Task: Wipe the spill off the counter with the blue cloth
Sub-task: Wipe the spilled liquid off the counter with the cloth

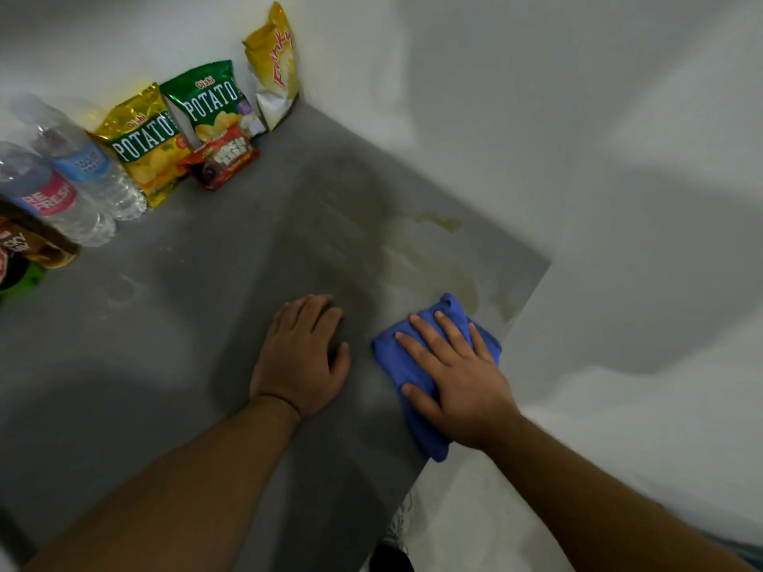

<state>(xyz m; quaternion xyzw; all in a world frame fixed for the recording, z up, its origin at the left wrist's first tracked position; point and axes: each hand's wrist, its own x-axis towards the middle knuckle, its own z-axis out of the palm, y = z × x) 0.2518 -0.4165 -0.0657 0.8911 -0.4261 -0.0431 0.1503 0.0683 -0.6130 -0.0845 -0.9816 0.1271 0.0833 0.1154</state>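
blue cloth (391,362) pressed flat on the grey counter (206,315) near its right edge, yellowish spill (429,258) just beyond it.
the cloth is covered by the right hand (462,386), fingers straight and spread; the left hand (301,357) is laid flat and empty on the counter just beside it. at the back, 2 water bottles (88,167), 2 potato chip bags (144,144), 1 red packet (221,158) and 1 yellow bag (274,64) are noted.

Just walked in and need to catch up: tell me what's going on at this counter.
A person is wiping a grey counter. The right hand presses flat on a blue cloth near the counter's right edge, just short of a yellowish spill. The left hand rests flat on the bare counter beside the cloth. Snack bags and water bottles stand at the back, away from the spill.
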